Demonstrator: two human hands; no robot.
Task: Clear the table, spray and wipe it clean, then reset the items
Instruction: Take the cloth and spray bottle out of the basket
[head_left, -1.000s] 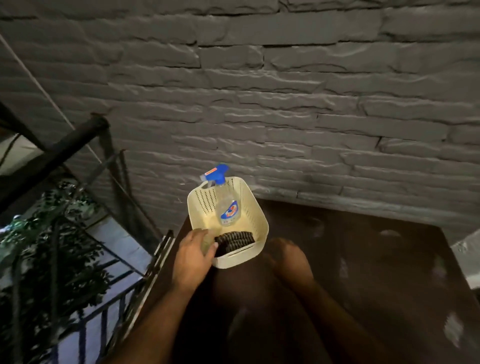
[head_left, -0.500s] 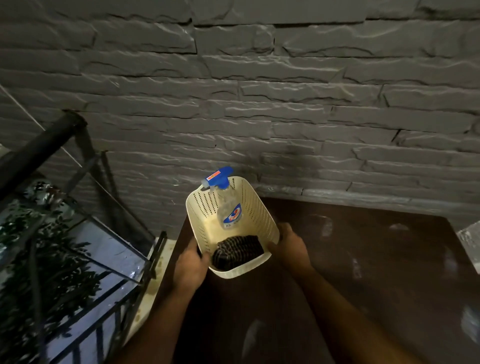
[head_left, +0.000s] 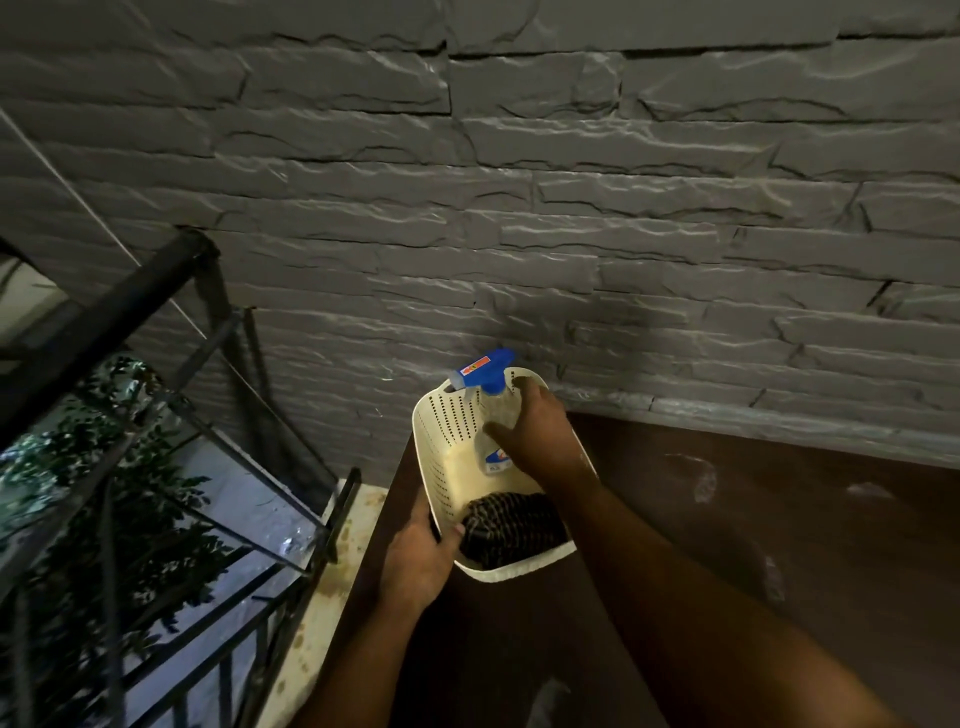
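A cream perforated basket (head_left: 448, 434) stands at the far left corner of the dark brown table (head_left: 737, 551), next to the wall. Inside it a spray bottle (head_left: 485, 370) with a blue trigger head stands upright at the far end, and a dark striped cloth (head_left: 511, 525) lies bunched at the near end. My left hand (head_left: 420, 564) grips the basket's near left rim, thumb over the edge. My right hand (head_left: 537, 439) reaches into the basket and wraps round the bottle's body, hiding most of it.
A grey stone wall (head_left: 571, 234) runs along the table's far edge. Left of the table is a drop with a black metal railing (head_left: 109, 322) and leafy plants (head_left: 104, 483) below. The tabletop shows pale smears (head_left: 698, 475).
My right hand has left the basket's right side and gone inside it onto the spray bottle. My left hand stays on the rim. The view has moved closer.
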